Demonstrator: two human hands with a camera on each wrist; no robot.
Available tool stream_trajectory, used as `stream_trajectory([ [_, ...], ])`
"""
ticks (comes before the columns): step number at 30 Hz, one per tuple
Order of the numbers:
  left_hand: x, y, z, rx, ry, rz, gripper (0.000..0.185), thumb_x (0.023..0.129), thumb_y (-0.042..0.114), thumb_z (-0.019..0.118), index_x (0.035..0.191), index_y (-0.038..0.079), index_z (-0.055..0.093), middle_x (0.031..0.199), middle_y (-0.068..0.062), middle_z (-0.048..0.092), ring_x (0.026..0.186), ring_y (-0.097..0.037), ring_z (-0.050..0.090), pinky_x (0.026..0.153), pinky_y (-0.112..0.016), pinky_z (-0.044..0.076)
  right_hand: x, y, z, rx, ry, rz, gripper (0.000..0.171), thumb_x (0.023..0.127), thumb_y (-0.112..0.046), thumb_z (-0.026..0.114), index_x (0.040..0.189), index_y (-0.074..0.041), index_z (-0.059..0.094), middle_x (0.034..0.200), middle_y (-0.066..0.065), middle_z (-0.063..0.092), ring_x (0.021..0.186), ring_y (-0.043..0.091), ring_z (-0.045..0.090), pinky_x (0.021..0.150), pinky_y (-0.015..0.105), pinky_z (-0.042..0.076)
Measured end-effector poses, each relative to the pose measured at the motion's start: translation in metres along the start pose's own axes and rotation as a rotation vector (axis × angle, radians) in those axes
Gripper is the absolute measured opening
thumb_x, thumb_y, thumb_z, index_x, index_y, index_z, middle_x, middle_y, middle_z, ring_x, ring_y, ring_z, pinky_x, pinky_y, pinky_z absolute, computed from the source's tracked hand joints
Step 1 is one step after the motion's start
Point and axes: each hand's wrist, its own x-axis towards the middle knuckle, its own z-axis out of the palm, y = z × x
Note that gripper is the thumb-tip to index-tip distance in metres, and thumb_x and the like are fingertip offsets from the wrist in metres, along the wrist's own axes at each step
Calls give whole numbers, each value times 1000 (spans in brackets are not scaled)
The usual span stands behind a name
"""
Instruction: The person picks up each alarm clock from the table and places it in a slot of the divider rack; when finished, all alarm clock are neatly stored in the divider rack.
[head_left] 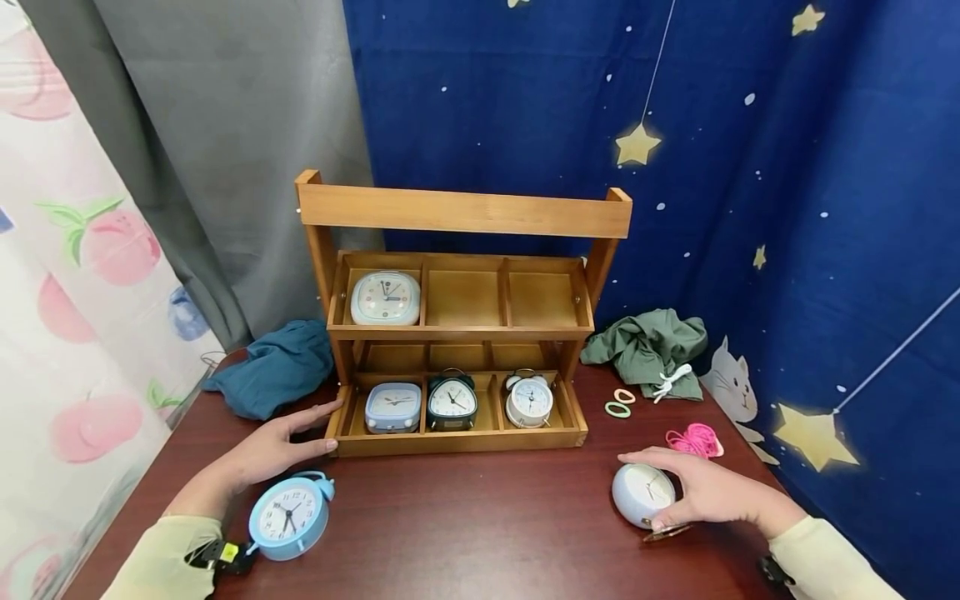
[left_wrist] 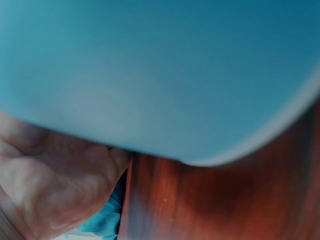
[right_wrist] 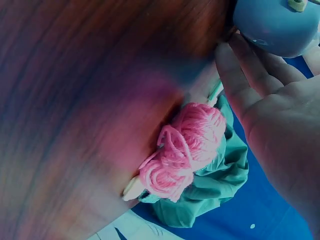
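My left hand (head_left: 262, 454) touches the lower left corner of a wooden two-tier shelf (head_left: 457, 446), fingers extended along its side. Just below that hand, a light-blue alarm clock (head_left: 288, 518) lies face up; its blurred casing (left_wrist: 150, 90) fills much of the left wrist view. On the right of the table, my right hand (head_left: 701, 486) grips a round pale-blue clock (head_left: 630, 500), thumb at its front and fingers over its far side. A small shiny gold-coloured piece (head_left: 666, 533) shows under the thumb. The clock's underside (right_wrist: 275, 25) appears in the right wrist view.
A white clock (head_left: 386, 298) stands in the upper left compartment. Blue (head_left: 393, 408), dark green (head_left: 452, 402) and white (head_left: 529, 402) clocks occupy the lower tray. Blue cloth (head_left: 273, 371), green cloth (head_left: 652, 350), hair ties (head_left: 618, 409) and pink yarn (head_left: 695, 440) lie around the shelf.
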Motion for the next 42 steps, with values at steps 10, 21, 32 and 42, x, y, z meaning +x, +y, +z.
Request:
stream_trajectory([
  [10, 0, 0, 0, -15, -6, 7, 84, 105, 55, 76, 173, 18, 44, 172, -21, 45, 158, -50, 40, 119, -78, 36, 1, 1, 6, -39, 48, 3, 80, 86, -42, 99, 153, -13, 65, 146, 5, 70, 129, 10, 63, 99, 28, 55],
  [21, -2, -2, -1, -12, -2, 14, 83, 105, 54, 76, 173, 18, 44, 172, -21, 46, 158, -50, 41, 119, -77, 38, 23, -15, 13, -167, 156, 40, 82, 82, -53, 99, 151, -20, 69, 138, -7, 70, 121, 12, 64, 90, 34, 59],
  [32, -1, -1, 0, -26, -15, 0, 84, 104, 55, 76, 173, 19, 44, 173, -21, 45, 158, -50, 40, 119, -77, 38, 66, -49, -11, -254, 296, -14, 89, 75, -48, 105, 152, -25, 68, 145, -8, 68, 134, 24, 63, 100, 51, 60],
  [42, -1, 0, -1, -23, -13, 6, 84, 104, 55, 76, 173, 19, 45, 172, -21, 45, 159, -51, 38, 119, -76, 38, 119, -78, -34, -217, 381, -115, 91, 76, -47, 105, 154, -19, 68, 148, -1, 66, 133, 21, 61, 99, 48, 58],
])
